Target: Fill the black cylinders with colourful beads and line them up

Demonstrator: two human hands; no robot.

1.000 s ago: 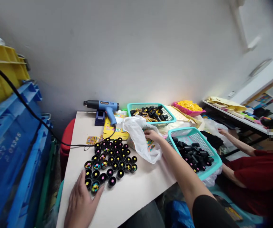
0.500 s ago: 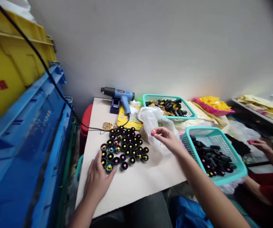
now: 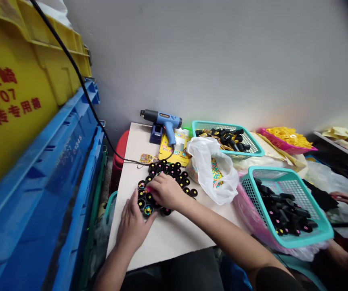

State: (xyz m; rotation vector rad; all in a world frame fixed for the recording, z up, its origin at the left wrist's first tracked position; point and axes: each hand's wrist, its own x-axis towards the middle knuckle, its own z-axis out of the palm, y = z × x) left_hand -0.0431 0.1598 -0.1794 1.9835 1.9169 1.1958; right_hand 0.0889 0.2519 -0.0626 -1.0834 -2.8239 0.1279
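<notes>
While the left hand [image 3: 134, 223], half-open and empty, borders the round black cups [image 3: 141, 193] at seven o'clock, the right hand [image 3: 165, 190] pinches a pink piece [image 3: 149, 189] over them. Crinkled translucent bag [image 3: 202, 151]: two o'clock.

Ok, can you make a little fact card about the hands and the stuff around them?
Left hand: spread beside the black cups
Right hand: over the black cups, small pink piece at its fingertips
White bag: open, colorful bits inside
Heat gun: blue and black, back of the table
Nearer basket: turquoise, holding black pieces
</notes>
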